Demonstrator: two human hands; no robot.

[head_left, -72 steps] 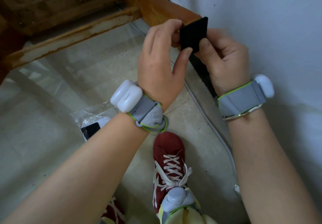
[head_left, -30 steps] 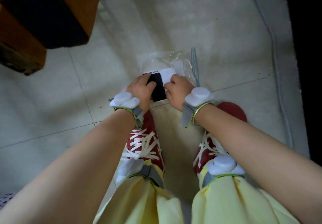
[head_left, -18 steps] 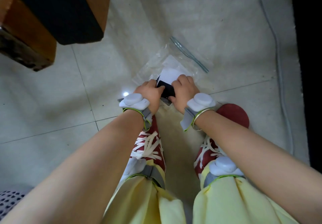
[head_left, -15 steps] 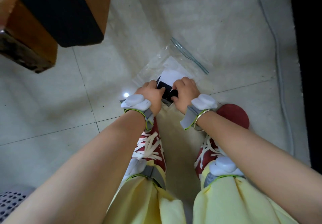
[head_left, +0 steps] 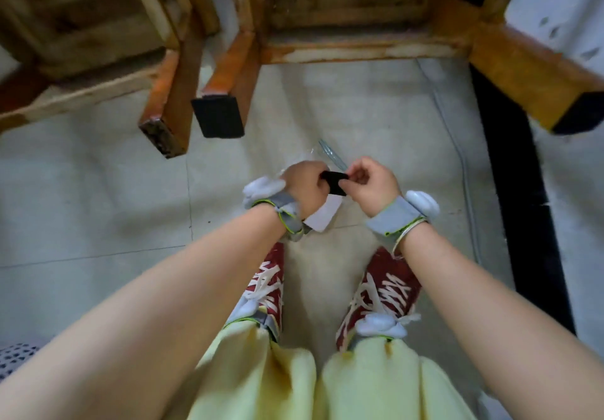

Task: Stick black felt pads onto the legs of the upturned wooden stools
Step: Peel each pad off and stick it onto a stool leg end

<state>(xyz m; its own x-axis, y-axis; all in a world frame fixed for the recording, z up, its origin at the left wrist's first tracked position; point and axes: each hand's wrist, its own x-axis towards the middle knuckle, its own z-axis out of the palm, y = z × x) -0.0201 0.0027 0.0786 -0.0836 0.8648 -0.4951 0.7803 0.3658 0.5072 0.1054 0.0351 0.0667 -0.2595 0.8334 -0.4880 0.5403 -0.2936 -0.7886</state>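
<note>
A black felt pad [head_left: 334, 181] is held between both hands above the floor. My left hand [head_left: 305, 187] grips its left end and my right hand [head_left: 371, 184] pinches its right end. A white backing sheet [head_left: 324, 218] shows just below the left wrist. Two upturned wooden stools stand ahead. The right stool [head_left: 353, 11] has a black pad on its near left leg end [head_left: 218, 115] and another on its right leg end [head_left: 580, 112]. The near leg of the left stool [head_left: 165, 137] has a bare, worn end.
A clear plastic bag [head_left: 328, 153] lies on the tiled floor behind my hands. My red shoes [head_left: 385, 289] stand below them. A thin cable [head_left: 457, 145] and a black skirting strip [head_left: 513, 191] run along the white wall on the right.
Both hands have lifted from the bag on the floor with a black pad between them. The view has tilted up, so both stools now show.
</note>
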